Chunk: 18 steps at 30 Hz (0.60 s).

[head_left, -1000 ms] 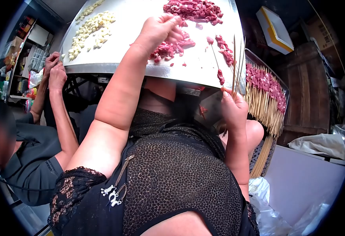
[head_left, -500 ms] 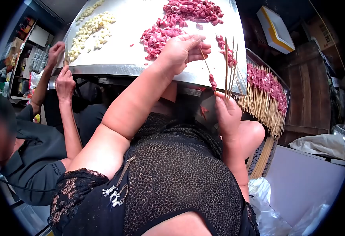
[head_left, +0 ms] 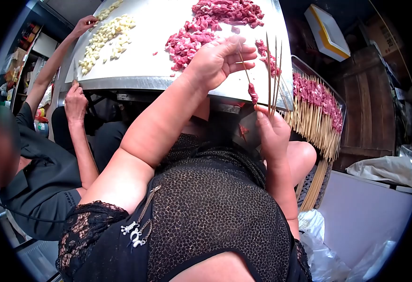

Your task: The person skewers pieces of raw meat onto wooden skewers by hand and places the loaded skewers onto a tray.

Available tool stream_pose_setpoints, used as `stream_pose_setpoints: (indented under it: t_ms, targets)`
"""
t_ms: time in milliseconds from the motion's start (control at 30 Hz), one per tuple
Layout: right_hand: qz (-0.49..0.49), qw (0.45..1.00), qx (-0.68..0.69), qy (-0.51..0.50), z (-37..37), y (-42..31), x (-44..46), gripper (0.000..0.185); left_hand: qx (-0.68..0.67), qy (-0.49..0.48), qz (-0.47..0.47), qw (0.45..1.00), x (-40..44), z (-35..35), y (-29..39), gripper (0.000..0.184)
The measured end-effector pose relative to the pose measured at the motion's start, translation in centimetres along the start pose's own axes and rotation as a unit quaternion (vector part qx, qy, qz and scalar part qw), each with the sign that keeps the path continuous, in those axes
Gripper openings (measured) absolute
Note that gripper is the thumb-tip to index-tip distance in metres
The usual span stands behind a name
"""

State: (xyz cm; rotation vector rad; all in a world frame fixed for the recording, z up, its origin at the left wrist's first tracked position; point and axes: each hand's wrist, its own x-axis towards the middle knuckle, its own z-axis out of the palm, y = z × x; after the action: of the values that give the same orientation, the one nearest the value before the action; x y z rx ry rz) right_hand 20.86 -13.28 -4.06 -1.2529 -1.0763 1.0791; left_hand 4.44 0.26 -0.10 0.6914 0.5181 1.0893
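Observation:
My right hand is closed around several bamboo skewers that point upward. One of them, a slanted meat skewer, carries pieces of red meat bunched partway along it. At that skewer's upper end, my left hand has thumb and forefinger pinched together, other fingers stretched out to the right. Under and behind my left hand lies a pile of cut raw meat on the white table. A smaller strip of meat lies just beyond the upright skewers.
Finished meat skewers fill a tray to the right, with bare sticks below it. At left a co-worker sits by peeled garlic cloves, one hand on a knife. A white-and-yellow box stands at back right.
The co-worker's far hand has moved up from the table's near corner to the garlic at the back. My hands stay nearly in place, the left one's fingers slightly more spread.

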Motion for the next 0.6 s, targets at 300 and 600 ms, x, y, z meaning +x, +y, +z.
stream_pose_setpoints:
  t_ms: [300,600]
  targets:
    - [0.106,0.986,0.123,-0.021,0.3,-1.4,0.7,0.017,0.021,-0.049,-0.053,0.997,-0.6,0.6,-0.3,0.023]
    - [0.110,0.988,0.107,-0.015,0.0,-1.0,1.5,0.018,0.033,-0.048,0.018,0.998,-0.2,-0.3,0.1,0.041]
